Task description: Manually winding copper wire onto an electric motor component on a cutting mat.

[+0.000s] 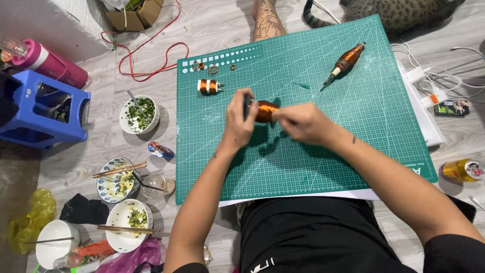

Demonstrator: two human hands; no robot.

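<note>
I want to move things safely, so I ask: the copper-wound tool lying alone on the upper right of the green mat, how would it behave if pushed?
The copper-wound tool looks round and long, so it would probably roll sideways on the flat cutting mat. Its dense wire winding suggests it is rather heavy for its size. The thin dark tip may bend or break if it is knocked.

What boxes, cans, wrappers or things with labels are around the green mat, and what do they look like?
Cardboard box: top left on the floor, brown, open.
Drink can: right of the mat, lying down, gold and red.
Pink bottle: far left, lying down, white band.
Small wrapper: left of the mat, crumpled, blue and red.
</note>
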